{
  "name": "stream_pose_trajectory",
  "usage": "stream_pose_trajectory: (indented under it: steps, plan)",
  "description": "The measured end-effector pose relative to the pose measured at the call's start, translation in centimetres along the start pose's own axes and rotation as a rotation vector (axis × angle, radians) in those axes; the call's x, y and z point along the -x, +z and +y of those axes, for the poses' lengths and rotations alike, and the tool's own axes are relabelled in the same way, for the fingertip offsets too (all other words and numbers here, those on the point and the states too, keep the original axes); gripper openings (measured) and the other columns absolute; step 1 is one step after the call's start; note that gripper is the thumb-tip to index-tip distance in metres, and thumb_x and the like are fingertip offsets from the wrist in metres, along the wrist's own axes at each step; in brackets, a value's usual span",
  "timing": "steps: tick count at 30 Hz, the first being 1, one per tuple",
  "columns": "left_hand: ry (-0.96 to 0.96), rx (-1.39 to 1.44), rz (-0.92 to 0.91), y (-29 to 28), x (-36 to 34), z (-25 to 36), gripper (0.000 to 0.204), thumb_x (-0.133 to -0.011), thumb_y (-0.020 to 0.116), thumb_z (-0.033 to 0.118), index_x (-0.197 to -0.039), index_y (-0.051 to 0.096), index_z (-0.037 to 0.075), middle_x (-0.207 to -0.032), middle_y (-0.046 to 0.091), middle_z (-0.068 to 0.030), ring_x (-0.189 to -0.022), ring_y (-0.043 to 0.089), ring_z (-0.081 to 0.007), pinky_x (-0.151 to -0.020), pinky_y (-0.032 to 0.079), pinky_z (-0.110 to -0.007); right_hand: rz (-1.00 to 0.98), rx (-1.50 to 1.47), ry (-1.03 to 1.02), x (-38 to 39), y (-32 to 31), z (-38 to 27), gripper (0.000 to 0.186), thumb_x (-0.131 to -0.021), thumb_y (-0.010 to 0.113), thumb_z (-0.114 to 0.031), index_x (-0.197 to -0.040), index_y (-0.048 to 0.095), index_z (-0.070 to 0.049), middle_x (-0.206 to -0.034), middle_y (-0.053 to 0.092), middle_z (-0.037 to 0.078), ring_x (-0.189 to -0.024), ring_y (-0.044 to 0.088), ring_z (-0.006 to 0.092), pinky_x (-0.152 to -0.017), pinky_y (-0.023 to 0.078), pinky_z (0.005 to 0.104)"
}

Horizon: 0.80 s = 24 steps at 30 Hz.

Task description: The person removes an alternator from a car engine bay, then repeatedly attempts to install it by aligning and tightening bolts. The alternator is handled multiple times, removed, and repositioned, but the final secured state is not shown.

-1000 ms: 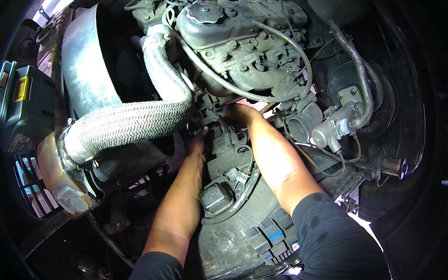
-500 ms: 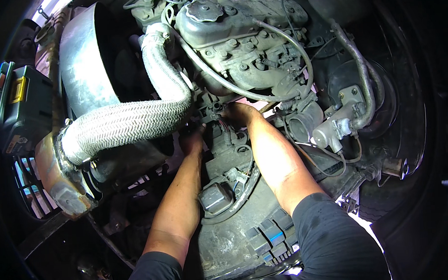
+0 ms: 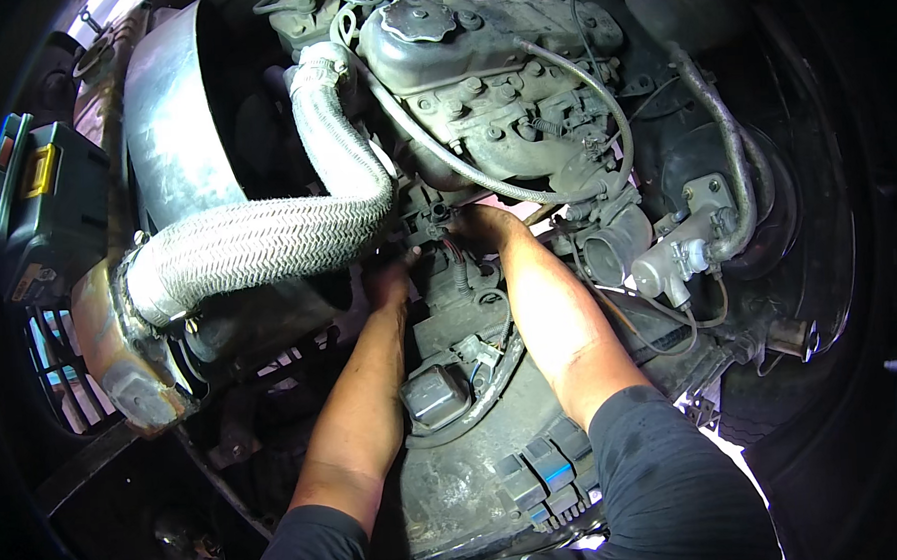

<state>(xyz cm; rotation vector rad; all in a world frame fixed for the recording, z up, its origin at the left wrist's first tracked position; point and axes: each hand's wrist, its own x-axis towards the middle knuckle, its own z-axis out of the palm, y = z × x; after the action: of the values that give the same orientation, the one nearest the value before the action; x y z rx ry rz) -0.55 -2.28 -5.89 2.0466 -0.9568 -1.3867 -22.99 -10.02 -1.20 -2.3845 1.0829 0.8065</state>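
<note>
Both bare forearms reach down into an engine bay. My left hand (image 3: 394, 280) is in shadow below the braided hose (image 3: 257, 243), its thumb beside a small dark fitting (image 3: 439, 211) and wiring (image 3: 456, 260); the other fingers are hidden, so what it touches cannot be made out. My right hand (image 3: 484, 228) reaches in just right of that fitting, beneath a thin hose (image 3: 505, 189); its fingertips disappear among the engine parts, and I cannot see what they hold. A black square housing (image 3: 434, 396) sits between my forearms.
The engine (image 3: 489, 53) fills the upper middle, with a metal fan shroud (image 3: 161, 122) to its left. At far left is a toolbox (image 3: 60, 207) with a yellow latch. A cylinder with pipes (image 3: 673, 270) is at right; a block of relay boxes (image 3: 542, 476) sits low in front.
The view has shifted slightly, the upper engine appearing a little further right and down. Both hands stay in about the same places, with only slight movement at my left thumb.
</note>
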Motion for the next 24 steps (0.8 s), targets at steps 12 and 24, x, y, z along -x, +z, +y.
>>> stream_pose_trajectory:
  steps: [12, 24]
  plan:
    - [0.019, -0.024, 0.011, 0.2, 0.0, 0.1, 0.081, -0.078, 0.092, 0.035, -0.146, 0.059, 0.004, -0.151, 0.06, -0.0179, -0.137, 0.059, -0.0323, -0.115, 0.045, -0.04, 0.015, -0.58, 0.131, 2.0, -2.6, -0.4, 0.031, -0.105, 0.058, -0.031, -0.118, 0.07, -0.006, -0.118, 0.072, 0.018, -0.108, 0.067, 0.0287, -0.105, 0.049, 0.0398]
    - [-0.119, 0.031, 0.019, -1.2, 1.7, 3.5, 0.069, -0.083, 0.088, 0.04, -0.137, 0.065, 0.003, -0.14, 0.067, -0.0171, -0.127, 0.064, -0.0323, -0.11, 0.046, -0.042, -0.096, -0.008, -0.038, -2.6, 3.0, 2.3, 0.036, -0.112, 0.039, -0.028, -0.126, 0.066, -0.01, -0.123, 0.07, 0.01, -0.111, 0.066, 0.022, -0.103, 0.049, 0.0378]
